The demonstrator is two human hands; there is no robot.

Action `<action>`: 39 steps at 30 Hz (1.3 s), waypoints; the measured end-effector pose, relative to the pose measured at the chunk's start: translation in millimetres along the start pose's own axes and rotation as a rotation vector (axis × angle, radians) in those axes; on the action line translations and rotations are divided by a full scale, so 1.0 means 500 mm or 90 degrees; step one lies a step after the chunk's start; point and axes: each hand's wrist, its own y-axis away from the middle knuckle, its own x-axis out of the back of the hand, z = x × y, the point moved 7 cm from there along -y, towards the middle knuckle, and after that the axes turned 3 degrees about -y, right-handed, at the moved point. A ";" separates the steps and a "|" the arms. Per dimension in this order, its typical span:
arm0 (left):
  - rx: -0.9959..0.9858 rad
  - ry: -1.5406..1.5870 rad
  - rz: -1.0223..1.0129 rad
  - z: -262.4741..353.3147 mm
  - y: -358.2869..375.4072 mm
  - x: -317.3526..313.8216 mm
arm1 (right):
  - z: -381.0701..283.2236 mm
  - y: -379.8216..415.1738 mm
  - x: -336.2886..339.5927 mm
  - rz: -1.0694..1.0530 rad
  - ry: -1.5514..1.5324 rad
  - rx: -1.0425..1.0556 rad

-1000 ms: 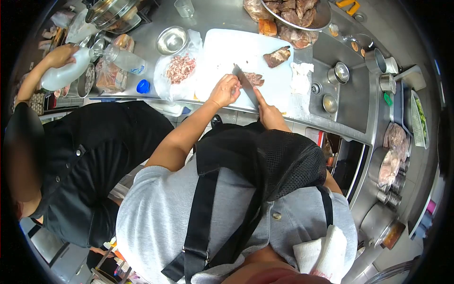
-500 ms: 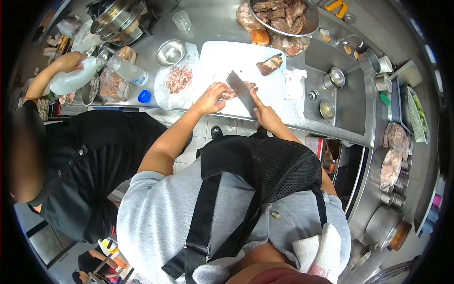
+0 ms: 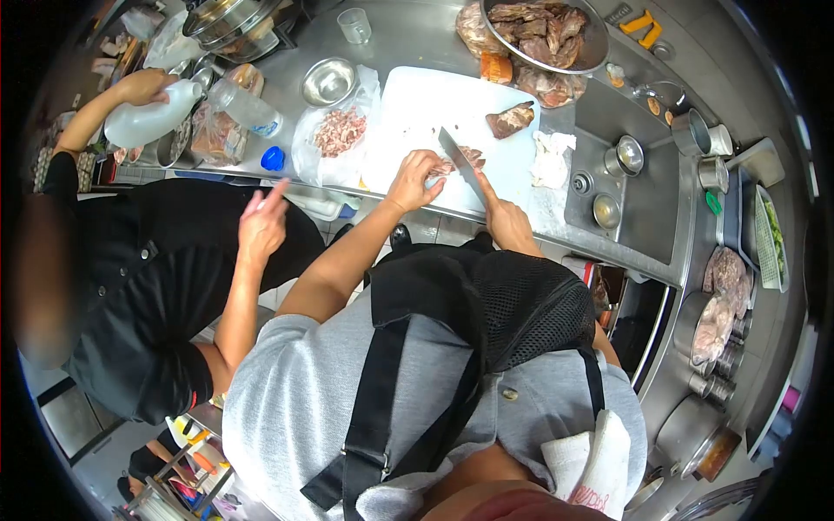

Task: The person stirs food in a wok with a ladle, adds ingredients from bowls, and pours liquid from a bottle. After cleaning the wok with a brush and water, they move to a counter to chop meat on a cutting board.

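My right hand [image 3: 506,222] grips the handle of a cleaver [image 3: 460,161], its blade resting in a piece of cooked meat [image 3: 459,161] on the white cutting board [image 3: 417,104]. My left hand [image 3: 414,180] presses on that meat just left of the blade, fingers curled over it. A second chunk of meat [image 3: 510,120] lies at the board's far right. A pile of chopped meat [image 3: 337,131] sits on a plastic sheet left of the board.
A person in black stands at my left, one hand [image 3: 261,224] raised, the other on a white jug [image 3: 149,120]. A steel bowl [image 3: 327,82], a big bowl of meat [image 3: 543,26], a blue cap [image 3: 273,158] and a sink [image 3: 638,178] with small cups surround the board.
The cleaver has turned more upright over the meat. The person at my left has raised a hand into view beside my left arm.
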 end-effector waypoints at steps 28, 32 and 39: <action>-0.026 0.015 -0.084 -0.025 -0.005 -0.021 | -0.017 -0.020 -0.047 -0.029 -0.005 -0.020; -0.009 0.064 -0.043 -0.003 -0.006 0.006 | -0.014 -0.018 -0.041 -0.016 -0.026 0.001; -0.019 0.043 -0.048 -0.026 0.004 -0.003 | -0.034 -0.023 -0.012 -0.031 0.033 0.026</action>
